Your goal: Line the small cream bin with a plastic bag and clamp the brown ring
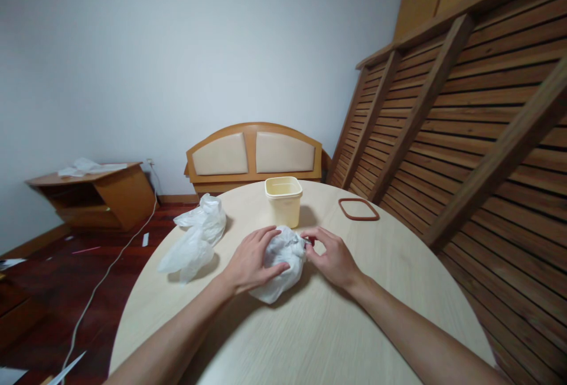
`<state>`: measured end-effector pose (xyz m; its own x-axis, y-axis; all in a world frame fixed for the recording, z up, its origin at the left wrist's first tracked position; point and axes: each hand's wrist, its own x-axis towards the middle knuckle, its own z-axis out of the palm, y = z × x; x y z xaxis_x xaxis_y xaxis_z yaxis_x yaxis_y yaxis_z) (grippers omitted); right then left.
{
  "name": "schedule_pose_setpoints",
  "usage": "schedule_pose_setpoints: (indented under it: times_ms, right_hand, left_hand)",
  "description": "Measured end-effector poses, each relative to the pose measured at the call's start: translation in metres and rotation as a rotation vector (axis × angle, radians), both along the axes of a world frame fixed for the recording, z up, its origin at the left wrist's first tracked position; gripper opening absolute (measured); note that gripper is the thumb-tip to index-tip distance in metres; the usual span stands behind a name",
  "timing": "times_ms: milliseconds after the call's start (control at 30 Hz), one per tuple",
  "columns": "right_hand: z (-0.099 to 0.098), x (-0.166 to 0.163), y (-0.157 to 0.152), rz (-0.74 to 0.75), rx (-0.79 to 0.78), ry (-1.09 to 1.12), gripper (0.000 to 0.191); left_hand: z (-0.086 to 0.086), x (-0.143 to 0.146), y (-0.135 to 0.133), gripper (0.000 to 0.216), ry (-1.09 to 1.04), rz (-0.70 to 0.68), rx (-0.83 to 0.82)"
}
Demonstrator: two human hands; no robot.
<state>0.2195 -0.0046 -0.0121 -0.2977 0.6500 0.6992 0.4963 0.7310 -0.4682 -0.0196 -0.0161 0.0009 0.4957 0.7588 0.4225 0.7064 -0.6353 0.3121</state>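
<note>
A bunched white plastic bag (283, 276) rests on the round table between my hands, just in front of a pale yellow bin (284, 211). My left hand (254, 261) curves over the bag's left side, with thumb and fingers pressing on it. At the bag's upper right, my right hand (330, 255) pinches a gathered bit of the plastic between thumb and fingertips. What the bag contains, if anything, cannot be made out. To the left lies another crumpled white plastic bag (199, 240), apart from my hands.
A brown rounded-square ring (358, 209) lies at the right of the pale wood table (354, 338). Behind stands a headboard (254, 152). Wooden slats (465, 119) lean along the right. On the left are a low cabinet (110, 193) and a cable (106, 276) across the floor.
</note>
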Motion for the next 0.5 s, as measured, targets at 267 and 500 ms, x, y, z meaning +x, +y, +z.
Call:
schedule_pose_setpoints:
  times_ms: [267, 500]
  right_hand:
    - [-0.001, 0.000, -0.006, 0.061, 0.043, -0.251, 0.042]
    - [-0.003, -0.017, -0.022, 0.143, 0.011, -0.519, 0.098]
  left_hand:
    - [-0.026, 0.001, 0.009, 0.055, -0.104, 0.116, -0.085]
    - [-0.040, 0.011, 0.015, 0.044, -0.464, 0.136, -0.283]
